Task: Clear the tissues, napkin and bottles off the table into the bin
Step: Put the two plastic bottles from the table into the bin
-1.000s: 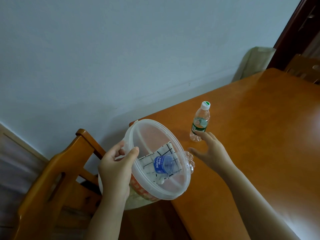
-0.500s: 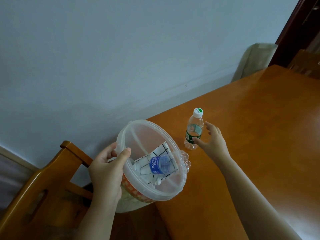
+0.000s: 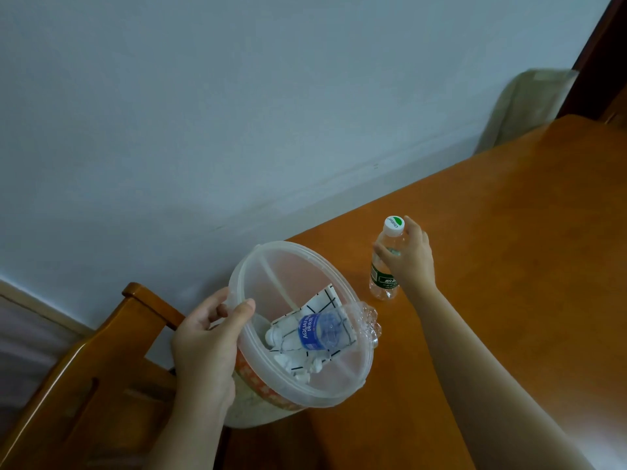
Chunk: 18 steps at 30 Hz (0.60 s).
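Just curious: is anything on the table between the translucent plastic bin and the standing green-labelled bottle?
No: the head view shows only bare orange wooden table between translucent plastic bin and green-labelled bottle.

Translucent bin (image 3: 258,266) tilted at table edge, holding blue-label bottle (image 3: 322,332) lying on checked napkin (image 3: 325,298) and white tissues (image 3: 298,366), clear green-label bottle (image 3: 385,266) upright on table (image 3: 509,232), white-capped.

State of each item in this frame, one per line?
bin: held tilted at the table edge by left hand
blue-label bottle: lying inside bin on checked napkin
green-label bottle: upright on table, capped
right hand: closing around green-label bottle
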Motion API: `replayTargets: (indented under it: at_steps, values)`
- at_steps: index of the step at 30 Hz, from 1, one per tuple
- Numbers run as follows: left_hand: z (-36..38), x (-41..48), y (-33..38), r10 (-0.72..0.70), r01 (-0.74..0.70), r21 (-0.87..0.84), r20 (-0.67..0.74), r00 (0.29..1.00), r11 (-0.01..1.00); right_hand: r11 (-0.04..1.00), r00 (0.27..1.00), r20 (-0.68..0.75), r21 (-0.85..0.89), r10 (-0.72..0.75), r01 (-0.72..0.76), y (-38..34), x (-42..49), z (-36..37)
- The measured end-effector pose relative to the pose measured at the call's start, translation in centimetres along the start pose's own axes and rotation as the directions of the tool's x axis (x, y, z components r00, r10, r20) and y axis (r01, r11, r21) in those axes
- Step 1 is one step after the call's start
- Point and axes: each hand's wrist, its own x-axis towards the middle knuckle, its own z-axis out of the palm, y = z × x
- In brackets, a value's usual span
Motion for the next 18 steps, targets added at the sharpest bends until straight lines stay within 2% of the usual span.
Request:
replayTargets:
  at_steps: [6,11,18]
  values:
    - [-0.1,-0.2,0.0,0.005,-0.005,0.014,-0.017,1.000,1.000,0.991,0.998,-0.047,0.127,0.052,-0.046,0.2,0.3,0.7]
    - [-0.3,-0.3,0.0,0.007,-0.007,0.001,-0.016,1.000,1.000,0.986,0.994,-0.088,0.161,0.065,-0.050,0.4,0.4,1.0]
    - [-1.2,-0.8,0.1,0.011,-0.011,-0.016,-0.010,1.000,1.000,0.972,0.995,-0.101,0.235,0.015,0.009,-0.1,-1.4,-0.4]
